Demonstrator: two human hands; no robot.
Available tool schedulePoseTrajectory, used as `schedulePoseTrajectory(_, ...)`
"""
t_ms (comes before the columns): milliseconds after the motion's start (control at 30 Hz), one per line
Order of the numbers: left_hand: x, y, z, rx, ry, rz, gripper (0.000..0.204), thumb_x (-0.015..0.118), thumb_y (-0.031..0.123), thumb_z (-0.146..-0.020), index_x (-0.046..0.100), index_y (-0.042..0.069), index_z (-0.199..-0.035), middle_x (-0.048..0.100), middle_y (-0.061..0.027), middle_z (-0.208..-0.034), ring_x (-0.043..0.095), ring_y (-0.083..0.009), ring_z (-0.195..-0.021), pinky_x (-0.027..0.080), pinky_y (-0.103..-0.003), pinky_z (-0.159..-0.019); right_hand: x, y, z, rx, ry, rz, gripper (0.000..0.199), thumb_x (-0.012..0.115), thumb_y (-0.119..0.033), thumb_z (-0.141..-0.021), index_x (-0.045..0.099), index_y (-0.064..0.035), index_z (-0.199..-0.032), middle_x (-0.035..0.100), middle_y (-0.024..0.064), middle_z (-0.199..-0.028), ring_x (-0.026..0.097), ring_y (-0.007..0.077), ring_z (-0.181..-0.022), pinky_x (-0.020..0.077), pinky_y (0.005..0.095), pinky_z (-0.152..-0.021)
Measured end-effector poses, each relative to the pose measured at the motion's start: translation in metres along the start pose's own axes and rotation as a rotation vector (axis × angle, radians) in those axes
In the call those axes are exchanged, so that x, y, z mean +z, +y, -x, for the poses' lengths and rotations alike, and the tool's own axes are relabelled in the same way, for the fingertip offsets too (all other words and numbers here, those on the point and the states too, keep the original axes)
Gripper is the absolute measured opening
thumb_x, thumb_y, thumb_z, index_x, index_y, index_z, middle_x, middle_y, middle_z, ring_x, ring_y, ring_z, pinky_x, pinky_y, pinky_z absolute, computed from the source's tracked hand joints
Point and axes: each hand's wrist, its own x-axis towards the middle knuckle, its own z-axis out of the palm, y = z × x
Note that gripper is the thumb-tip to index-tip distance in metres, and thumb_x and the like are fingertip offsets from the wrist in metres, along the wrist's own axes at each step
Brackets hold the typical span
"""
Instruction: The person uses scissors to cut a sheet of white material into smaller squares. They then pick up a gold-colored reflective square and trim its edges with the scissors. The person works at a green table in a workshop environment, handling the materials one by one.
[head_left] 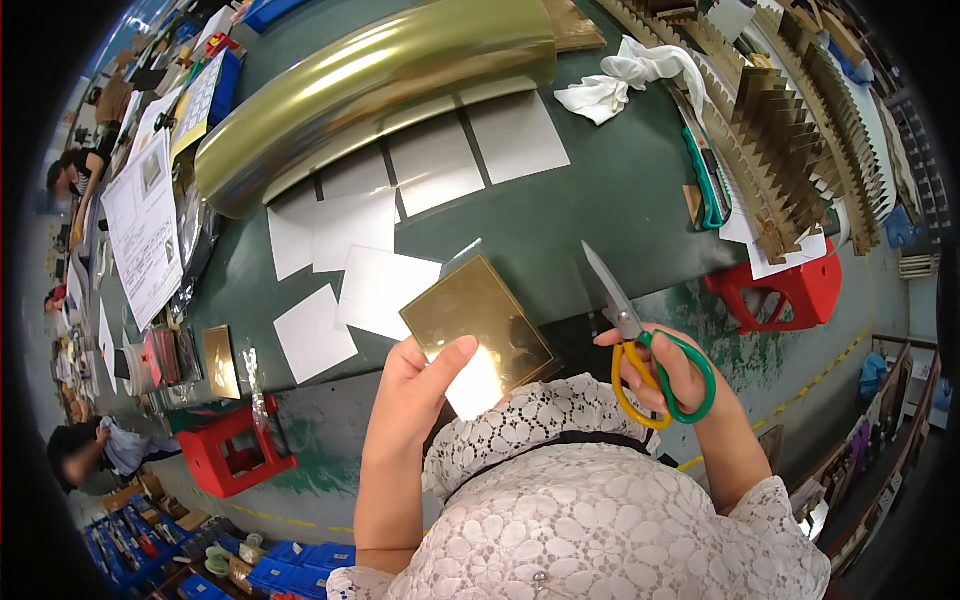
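- White lace clothing (585,510) on the person's torso sits closest to the lens, at the bottom.
- Just beyond it, the left hand (408,385) pinches a gold plate (485,315), thumb on its shiny face and fingers beneath; the plate is at the near edge of the green table (620,195).
- The right hand (675,375) has its fingers through the yellow and green loops of the scissors (626,322); the blades look pressed together, pointing away from the body and apart from the plate.
- A swing of the scissors to the left could scratch the mirror-like face or nick the left hand.
- The thumb's pressure could smudge that face, and a loosened pinch could drop the plate off the table edge.
- A nudge to the gold roll (380,95) could disturb the white sheets (315,335) near it.
- The left fingertips are hidden under the plate, and the right fingers partly behind the loops.
- The bright patch by the left thumb may be glare or a separate sheet; I cannot tell.
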Motion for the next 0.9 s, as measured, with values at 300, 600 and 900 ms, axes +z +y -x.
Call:
schedulePoseTrajectory(300,-0.002,-0.005,0.004,-0.020,-0.163,-0.134,0.022,0.060,0.011,-0.092,0.063,0.000,-0.112,0.066,-0.0019,-0.103,0.058,-0.0066,-0.094,0.047,-0.024,-0.081,0.024,-0.024,0.001,-0.163,0.090,0.212,0.035,0.056,-0.014,-0.091,0.052,0.0006,-0.123,0.055,0.0023,-0.076,0.049,0.0059,-0.056,0.0400,0.0202,-0.051)
schedulePoseTrajectory(600,0.015,0.005,0.009,0.019,-0.223,-0.161,0.026,0.059,0.011,-0.094,0.059,-0.001,-0.117,0.065,-0.0038,-0.106,0.059,-0.0080,-0.094,0.048,-0.024,-0.081,0.029,-0.004,0.005,-0.136,0.033,0.437,0.056,0.077,-0.012,-0.078,0.051,-0.0026,-0.126,0.047,-0.0030,-0.078,0.045,0.0037,-0.072,0.0377,0.0181,-0.066)
schedulePoseTrajectory(900,0.016,0.006,0.009,0.096,-0.224,-0.416,0.021,0.064,0.002,-0.088,0.060,-0.002,-0.109,0.065,-0.0035,-0.094,0.058,-0.0053,-0.081,0.048,-0.021,-0.068,0.028,-0.016,0.007,-0.164,0.143,0.235,0.057,0.076,-0.022,-0.079,0.050,-0.0010,-0.126,0.051,-0.0003,-0.084,0.049,0.0058,-0.077,0.0402,0.0195,-0.069)
